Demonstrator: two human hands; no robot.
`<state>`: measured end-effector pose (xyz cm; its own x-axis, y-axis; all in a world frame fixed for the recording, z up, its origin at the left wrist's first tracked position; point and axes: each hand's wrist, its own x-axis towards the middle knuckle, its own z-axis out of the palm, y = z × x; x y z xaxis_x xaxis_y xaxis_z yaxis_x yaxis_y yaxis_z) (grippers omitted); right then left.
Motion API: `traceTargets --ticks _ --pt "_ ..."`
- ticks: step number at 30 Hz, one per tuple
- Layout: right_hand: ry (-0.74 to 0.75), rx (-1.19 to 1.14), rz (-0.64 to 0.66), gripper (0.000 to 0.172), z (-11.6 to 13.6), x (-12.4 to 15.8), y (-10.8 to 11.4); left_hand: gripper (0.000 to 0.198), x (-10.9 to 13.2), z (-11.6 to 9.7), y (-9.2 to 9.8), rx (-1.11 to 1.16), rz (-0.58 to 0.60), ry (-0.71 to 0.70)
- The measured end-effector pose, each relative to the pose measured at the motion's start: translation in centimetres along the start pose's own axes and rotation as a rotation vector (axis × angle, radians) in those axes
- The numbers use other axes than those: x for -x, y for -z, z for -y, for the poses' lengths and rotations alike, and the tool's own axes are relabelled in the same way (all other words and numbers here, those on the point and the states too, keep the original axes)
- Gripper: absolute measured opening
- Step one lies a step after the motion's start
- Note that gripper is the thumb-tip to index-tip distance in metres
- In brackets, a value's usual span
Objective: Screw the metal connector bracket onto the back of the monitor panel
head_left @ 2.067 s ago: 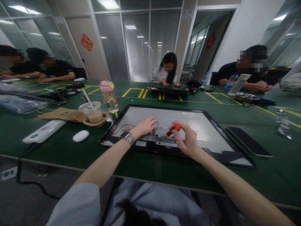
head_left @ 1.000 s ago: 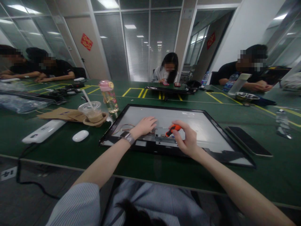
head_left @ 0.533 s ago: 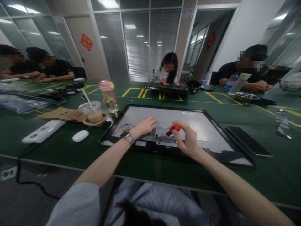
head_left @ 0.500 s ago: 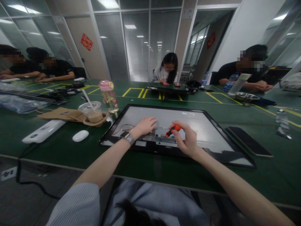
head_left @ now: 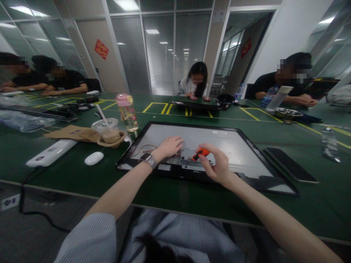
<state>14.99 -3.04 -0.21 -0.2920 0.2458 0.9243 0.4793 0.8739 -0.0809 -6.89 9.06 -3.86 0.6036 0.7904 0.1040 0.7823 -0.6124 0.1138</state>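
Note:
A flat display panel (head_left: 238, 146) with a black frame lies back side up on the green table. Over its near middle edge, my right hand (head_left: 219, 165) grips an orange and black screwdriver (head_left: 202, 151) between thumb and fingers. The tool is tilted, its lower end at a grey metal bracket (head_left: 187, 155) on the panel; the tip is too small to make out. My left hand (head_left: 169, 147) rests flat just left of the bracket, fingers stretched forward. Thin wires (head_left: 145, 149) run on the panel left of that hand.
To the left are a white computer mouse (head_left: 94, 158), a white power strip (head_left: 52, 153), an iced drink cup (head_left: 109, 131) and a pink-lidded bottle (head_left: 127, 113). A dark phone (head_left: 290, 165) lies right of the panel. Several people sit around the table.
My right hand and the screwdriver have shifted slightly, with the fingers turned a little around the handle. My left hand stays in place.

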Motion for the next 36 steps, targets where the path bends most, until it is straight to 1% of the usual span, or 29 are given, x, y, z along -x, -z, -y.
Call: traceTargets --ticks 4,7,11,19,25,28,36 --pt "0.058 0.018 0.022 0.036 0.41 -0.35 0.06 0.049 0.0 -0.04 -0.02 -0.008 -0.003 -0.003" --pt "0.072 0.027 0.026 0.033 0.48 -0.54 0.09 0.049 0.07 -0.17 0.13 -0.016 0.003 0.012" --pt "0.075 0.001 0.014 0.037 0.38 -0.61 0.07 0.049 0.11 -0.35 0.34 -0.001 0.01 0.026" --pt "0.052 -0.014 0.006 0.042 0.3 -0.37 0.07 0.05 0.04 -0.51 0.54 0.009 0.032 0.039" --pt "0.046 -0.005 -0.011 0.038 0.07 -0.16 -0.06 0.049 -0.03 -0.32 0.37 0.007 0.017 0.025" --pt "0.034 -0.011 -0.012 0.038 0.11 -0.19 -0.08 0.049 -0.04 -0.32 0.33 0.002 -0.002 0.007" --pt "0.027 -0.003 -0.011 0.036 0.09 -0.14 -0.08 0.05 0.08 -0.12 0.16 -0.004 -0.006 0.005"
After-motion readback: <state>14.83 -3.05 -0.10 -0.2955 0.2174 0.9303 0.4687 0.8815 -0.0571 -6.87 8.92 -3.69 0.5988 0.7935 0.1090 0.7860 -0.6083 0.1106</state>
